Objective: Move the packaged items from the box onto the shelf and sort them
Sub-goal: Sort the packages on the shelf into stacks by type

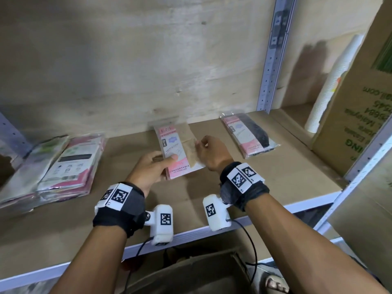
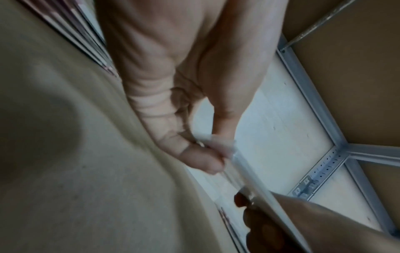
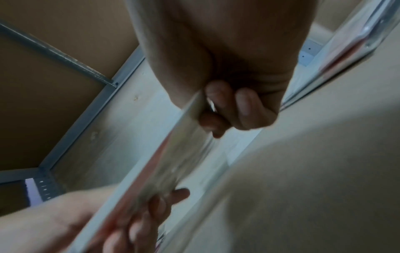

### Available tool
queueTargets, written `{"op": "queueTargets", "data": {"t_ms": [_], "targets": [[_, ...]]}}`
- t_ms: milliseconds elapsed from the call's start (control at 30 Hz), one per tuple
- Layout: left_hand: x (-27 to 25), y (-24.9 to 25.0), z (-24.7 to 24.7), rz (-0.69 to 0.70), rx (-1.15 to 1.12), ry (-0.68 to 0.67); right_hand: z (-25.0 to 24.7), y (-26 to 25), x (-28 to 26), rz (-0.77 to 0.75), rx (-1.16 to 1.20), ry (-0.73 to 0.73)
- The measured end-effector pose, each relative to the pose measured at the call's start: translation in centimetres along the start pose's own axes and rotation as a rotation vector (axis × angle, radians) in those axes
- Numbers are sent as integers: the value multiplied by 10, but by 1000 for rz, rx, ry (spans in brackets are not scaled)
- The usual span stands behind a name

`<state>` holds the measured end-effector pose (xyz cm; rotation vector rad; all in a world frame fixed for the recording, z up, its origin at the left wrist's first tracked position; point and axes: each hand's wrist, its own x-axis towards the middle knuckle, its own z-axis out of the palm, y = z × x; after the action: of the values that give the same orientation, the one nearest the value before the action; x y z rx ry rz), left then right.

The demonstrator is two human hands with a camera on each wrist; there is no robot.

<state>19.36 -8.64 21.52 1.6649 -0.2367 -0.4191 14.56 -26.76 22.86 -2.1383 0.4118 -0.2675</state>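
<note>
Am holding pink packet (image 1: 177, 148) above shelf (image 1: 275, 166): left hand (image 1: 148, 168) pinching left edge, right hand (image 1: 209, 152) pinching right edge. Label reading "COMFORTABLE".

two hands (image 1: 148, 168), three packet groups (image 1: 63, 166)

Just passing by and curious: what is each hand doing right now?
Left hand: holds the pink packet by its left edge.
Right hand: pinches the same packet's right edge.
</note>
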Motion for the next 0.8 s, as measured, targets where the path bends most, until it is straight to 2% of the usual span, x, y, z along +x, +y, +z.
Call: {"op": "queueTargets", "data": {"t_ms": [100,167,300,500,800], "targets": [[-1,-2,2,-113,107,-51,-9,8,1,90,-148,-136],[-1,-1,1,-176,219,-79,-13,12,0,129,-236,-167],[1,3,-4,-185,352,-34,-13,15,-4,168,-167,-174],[8,8,10,-203,283,-143,-20,19,-5,159,-31,-153],[36,17,41,-183,171,-170,-46,28,4,131,-151,-72]]}}
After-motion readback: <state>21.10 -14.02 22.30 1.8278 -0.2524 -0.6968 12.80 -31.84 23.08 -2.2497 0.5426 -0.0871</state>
